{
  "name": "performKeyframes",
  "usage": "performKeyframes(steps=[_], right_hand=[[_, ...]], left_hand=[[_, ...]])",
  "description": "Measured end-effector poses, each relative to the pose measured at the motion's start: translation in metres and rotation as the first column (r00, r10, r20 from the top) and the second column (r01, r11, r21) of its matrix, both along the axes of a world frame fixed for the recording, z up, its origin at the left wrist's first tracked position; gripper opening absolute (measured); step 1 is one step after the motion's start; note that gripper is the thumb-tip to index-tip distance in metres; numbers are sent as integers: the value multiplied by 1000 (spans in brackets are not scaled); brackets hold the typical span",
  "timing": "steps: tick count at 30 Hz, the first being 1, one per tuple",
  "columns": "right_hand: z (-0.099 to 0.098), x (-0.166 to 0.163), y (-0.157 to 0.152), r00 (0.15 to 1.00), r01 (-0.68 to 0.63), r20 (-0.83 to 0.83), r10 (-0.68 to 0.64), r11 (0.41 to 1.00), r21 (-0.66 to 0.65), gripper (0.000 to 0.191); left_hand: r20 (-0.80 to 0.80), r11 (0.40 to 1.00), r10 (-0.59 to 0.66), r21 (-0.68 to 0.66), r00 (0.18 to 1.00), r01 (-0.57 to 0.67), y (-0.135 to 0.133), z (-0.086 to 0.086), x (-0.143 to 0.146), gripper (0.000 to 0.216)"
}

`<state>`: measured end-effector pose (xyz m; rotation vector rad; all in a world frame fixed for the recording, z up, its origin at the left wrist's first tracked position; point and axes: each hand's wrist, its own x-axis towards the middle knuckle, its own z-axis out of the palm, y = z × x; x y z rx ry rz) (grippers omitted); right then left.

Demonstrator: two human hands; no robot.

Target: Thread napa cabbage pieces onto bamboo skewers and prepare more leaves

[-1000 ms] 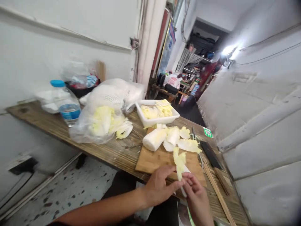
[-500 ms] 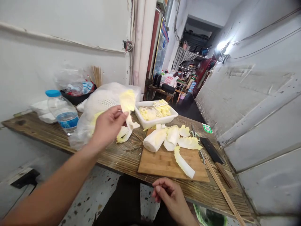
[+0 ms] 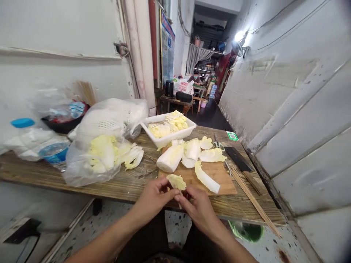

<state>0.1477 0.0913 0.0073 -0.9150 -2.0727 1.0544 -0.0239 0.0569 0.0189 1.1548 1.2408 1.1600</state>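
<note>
Both my left hand (image 3: 159, 195) and my right hand (image 3: 196, 204) pinch one small yellow cabbage leaf (image 3: 177, 181) over the front edge of the wooden cutting board (image 3: 189, 182). My fingers hide the leaf's lower part. Behind it on the board lie a pale cabbage heart (image 3: 170, 157) and several loose leaves, one long leaf (image 3: 207, 177) curving toward the front. A white plastic tray (image 3: 189, 128) past the board holds yellow leaves with thin sticks on them. At the left, a clear plastic bag (image 3: 79, 168) contains more leaves, some spilling from its mouth.
Right of the board are a cleaver (image 3: 238, 159), scissors (image 3: 218, 145) and a bundle of wooden skewers (image 3: 253, 199). A water bottle (image 3: 53, 151) stands left of the bag, near a dark bowl (image 3: 64, 126). A person (image 3: 196, 78) sits far back. The wall borders the table's right side.
My left hand has brought the cabbage leaf from above the bag down to the board's front edge. My right hand has risen and now grips it too. The view has shifted right.
</note>
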Motion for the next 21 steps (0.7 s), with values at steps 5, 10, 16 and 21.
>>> performKeyframes(steps=[5, 10, 16, 21], right_hand=[[-21, 9, -8, 998, -58, 3, 58, 997, 57, 18], [-24, 13, -9, 997, -74, 28, 69, 865, 496, 20], [-39, 21, -22, 932, -333, 352, 88, 594, 733, 27], [-92, 37, -36, 879, -291, 474, -42, 741, 606, 20]], left_hand=[[53, 999, -38, -21, 998, 39, -6, -16, 12, 31], [84, 984, -161, -67, 983, 167, -5, -10, 9, 35], [59, 914, -358, -183, 932, 363, -5, -3, -7, 39], [-663, 894, 448, 318, 600, -317, -5, 36, -63, 38]])
